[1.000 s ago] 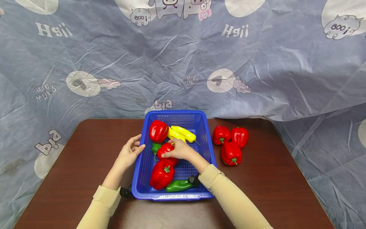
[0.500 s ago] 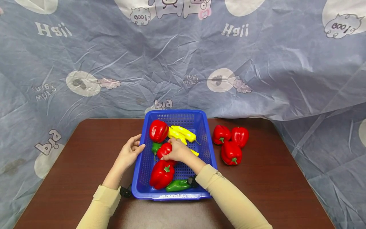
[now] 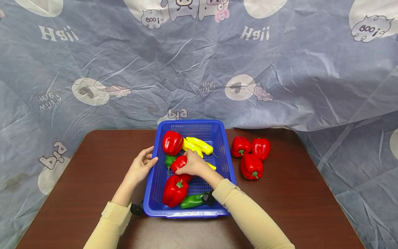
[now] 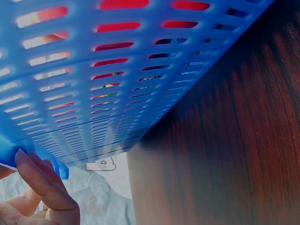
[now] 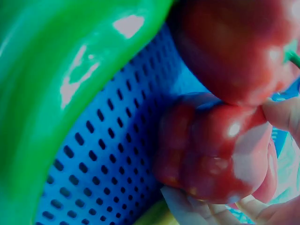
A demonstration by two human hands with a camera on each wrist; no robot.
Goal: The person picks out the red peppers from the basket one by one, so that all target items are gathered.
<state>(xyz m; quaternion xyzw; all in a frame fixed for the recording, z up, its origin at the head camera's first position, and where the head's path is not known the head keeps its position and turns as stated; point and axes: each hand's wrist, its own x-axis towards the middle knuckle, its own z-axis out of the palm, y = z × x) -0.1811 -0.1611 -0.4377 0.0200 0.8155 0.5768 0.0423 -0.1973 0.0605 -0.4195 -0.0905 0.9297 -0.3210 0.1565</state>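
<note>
In the head view, my right hand grips a red bell pepper inside the blue plastic basket. The right wrist view shows fingers and thumb on either side of this bell pepper, which touches another red one. My left hand holds the basket's left rim, its fingertips against the rim in the left wrist view. Also in the basket are a red bell pepper in front, another at the back left, long yellow peppers, and green peppers, one partly hidden.
Three red bell peppers stand clustered on the brown table, just right of the basket. Behind the table hangs a grey-blue printed cloth. Black wrist cameras sit under both sleeves.
My right hand has shifted slightly toward me, uncovering a yellow tip behind the wrist. The front red bell pepper has moved a little left. My left hand stays on the rim.
</note>
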